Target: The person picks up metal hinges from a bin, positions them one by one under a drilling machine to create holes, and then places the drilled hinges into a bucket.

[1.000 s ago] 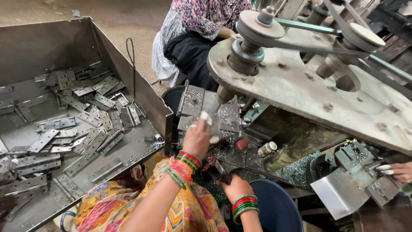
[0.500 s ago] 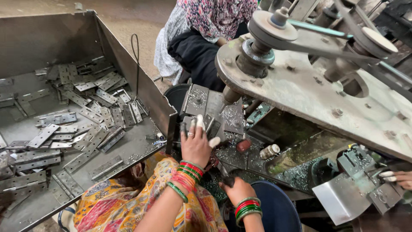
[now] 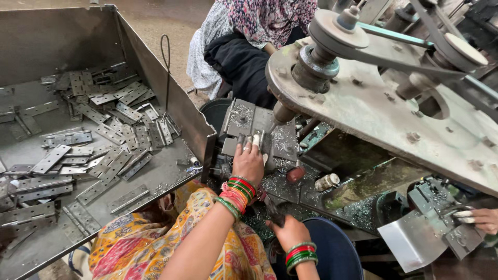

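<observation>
Reaching forward, the left hand [image 3: 249,163] lies flat over a small metal piece on the grey fixture plate [image 3: 258,129] under the machine's spindle [image 3: 284,111]; its fingers [image 3: 255,141] are stretched out and pressing, not curled, probably to seat the piece square in its slot; the piece itself is mostly hidden beneath them. The right hand [image 3: 288,233] sits low beside the blue tub [image 3: 332,254], fingers clenched on a dark lever handle [image 3: 270,205], placed so it can be worked without looking. Metal shavings litter the bench [image 3: 290,189] around the plate. A steel tray [image 3: 171,103] of flat hinges [image 3: 98,150] stands just to the left, within easy reach; another person's hand [image 3: 480,218] holds a second fixture at the far right.
</observation>
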